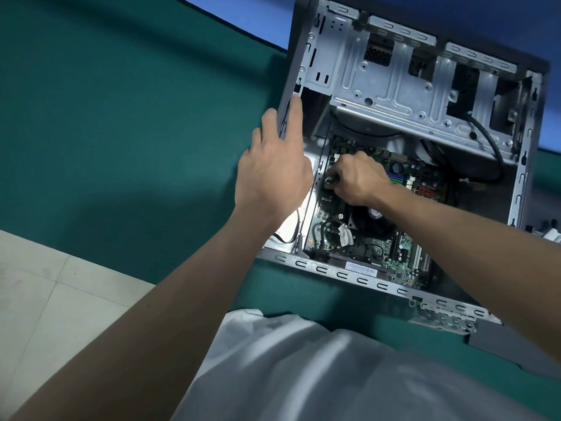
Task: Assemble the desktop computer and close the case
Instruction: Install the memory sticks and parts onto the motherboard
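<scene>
**Green surface, open PC case, both hands at the case**

Green cloth-covered surface is seen filling most of the view, with a blue strip behind it and a pale tiled floor at lower left. A grey metal desktop computer case is laid on its side on the surface, side panel off, interior exposed.

A silver stamped-metal drive cage is seen in the far half of the case. A green motherboard is seated in the near half, with a round black cooler fan on it. A thick black cable is looped from the cage down the right side.

The left hand is laid over the left wall of the case, fingers straight and spread, one digit along the inner edge, the others outside. Nothing is gripped by it.

The right hand is lowered onto the motherboard, just beyond the fan, fingers curled tight. A small dark cable plug is pinched at its fingertips, against the board near its left edge. Whether the plug is seated cannot be told.

A dark grey flat panel is seen on the surface at the near right corner of the case. A white shirt is seen at the bottom.
</scene>
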The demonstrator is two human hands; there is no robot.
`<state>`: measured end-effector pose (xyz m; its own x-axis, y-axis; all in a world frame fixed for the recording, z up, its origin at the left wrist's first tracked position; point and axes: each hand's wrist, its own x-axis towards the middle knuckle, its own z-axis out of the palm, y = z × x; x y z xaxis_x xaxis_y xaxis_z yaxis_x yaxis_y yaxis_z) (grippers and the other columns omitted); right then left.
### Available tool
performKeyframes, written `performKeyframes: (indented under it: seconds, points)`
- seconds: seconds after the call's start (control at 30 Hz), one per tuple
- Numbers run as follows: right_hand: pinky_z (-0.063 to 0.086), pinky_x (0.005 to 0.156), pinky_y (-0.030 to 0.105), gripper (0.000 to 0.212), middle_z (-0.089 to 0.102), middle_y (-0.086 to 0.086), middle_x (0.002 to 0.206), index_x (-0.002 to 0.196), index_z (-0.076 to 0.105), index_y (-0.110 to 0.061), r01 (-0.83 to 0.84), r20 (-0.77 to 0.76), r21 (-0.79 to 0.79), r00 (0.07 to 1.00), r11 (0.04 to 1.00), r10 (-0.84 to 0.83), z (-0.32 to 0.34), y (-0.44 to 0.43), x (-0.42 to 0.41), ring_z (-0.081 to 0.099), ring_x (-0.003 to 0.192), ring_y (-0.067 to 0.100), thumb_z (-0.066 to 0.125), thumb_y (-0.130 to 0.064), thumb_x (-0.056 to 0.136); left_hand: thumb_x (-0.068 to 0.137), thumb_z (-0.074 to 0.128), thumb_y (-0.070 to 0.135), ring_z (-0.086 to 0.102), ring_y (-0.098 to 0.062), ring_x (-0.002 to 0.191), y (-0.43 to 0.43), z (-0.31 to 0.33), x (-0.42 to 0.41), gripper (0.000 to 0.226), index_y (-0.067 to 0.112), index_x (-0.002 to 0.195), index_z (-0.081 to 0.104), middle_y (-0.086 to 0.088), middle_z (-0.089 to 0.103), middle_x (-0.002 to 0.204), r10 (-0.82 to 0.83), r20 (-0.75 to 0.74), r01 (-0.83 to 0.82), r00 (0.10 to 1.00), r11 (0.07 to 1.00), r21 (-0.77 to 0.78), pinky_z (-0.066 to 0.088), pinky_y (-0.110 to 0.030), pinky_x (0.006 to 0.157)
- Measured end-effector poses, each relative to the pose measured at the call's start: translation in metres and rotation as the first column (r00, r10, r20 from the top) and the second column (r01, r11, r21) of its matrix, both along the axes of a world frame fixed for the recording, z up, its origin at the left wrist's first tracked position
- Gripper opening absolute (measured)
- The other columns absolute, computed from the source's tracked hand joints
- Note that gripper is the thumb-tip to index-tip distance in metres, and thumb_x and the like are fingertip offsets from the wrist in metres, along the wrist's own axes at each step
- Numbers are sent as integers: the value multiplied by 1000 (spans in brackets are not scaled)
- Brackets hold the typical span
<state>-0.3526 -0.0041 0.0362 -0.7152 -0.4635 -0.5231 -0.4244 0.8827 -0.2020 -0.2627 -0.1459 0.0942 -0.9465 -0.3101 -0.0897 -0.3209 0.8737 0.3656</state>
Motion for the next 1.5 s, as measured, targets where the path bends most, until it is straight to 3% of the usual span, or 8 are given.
performKeyframes:
  seconds: [0.4,0.53,0.7,1.0,1.13,1.27,1.37,1.5]
  points:
    - [32,49,23,16,51,-5,60,99,70,-22,133,-118,70,985,989,-125,3,4,15,48,51,11,60,-30,90,89,49,19,50,-30,108,0,0,0,75,18,155,13,-14,35,143,-2,-11,2,1000,1000,26,35,-37,70]
    - [50,85,40,44,65,9,107,122,61,-22,123,-31,-38,992,992,-124,14,20,21,57,103,29,58,-49,88,91,50,20,50,-30,111,-2,0,1,76,20,155,10,-14,35,143,-6,-2,6,1000,999,36,38,-38,74]
    - [26,108,58,118,17,6,155,150,0,-36,-135,152,79,981,988,121,42,75,21,20,136,34,62,-78,60,93,49,19,50,-28,111,-2,-1,0,74,22,155,8,-14,34,145,-13,-2,14,1000,999,50,42,-38,77]
    - [49,73,39,116,49,14,122,149,7,-25,-169,12,24,986,985,169,23,84,37,54,97,28,74,-60,61,93,52,19,52,-31,110,-1,-2,0,75,24,155,10,-15,38,141,-5,-3,5,1000,1000,21,41,-39,77]
    - [49,69,36,118,45,14,134,149,-2,-32,-177,-14,50,984,983,177,23,83,35,54,109,31,71,-64,61,93,51,18,49,-33,113,4,4,-1,74,22,154,11,-17,37,142,9,45,-8,999,1000,-22,40,-39,79]
    - [48,91,45,121,24,15,152,147,-13,-35,-127,8,66,992,990,127,22,75,39,31,135,35,72,-56,64,86,52,7,40,-41,126,14,15,8,64,3,147,32,-27,36,144,-85,-62,67,994,964,-256,37,-47,99]
    - [17,111,55,123,5,9,158,146,-17,-38,-15,119,-65,993,998,23,22,82,40,7,143,32,78,-42,69,83,55,6,50,-39,115,35,16,11,48,-2,131,52,-24,53,129,-248,-224,188,943,947,-260,42,-46,92]
    - [18,114,56,132,8,6,157,147,-21,-34,1,144,-159,989,987,23,22,88,40,9,143,31,82,-41,65,92,55,18,61,-29,97,74,6,13,21,9,111,59,-8,64,101,-186,162,173,969,981,90,43,-37,79]
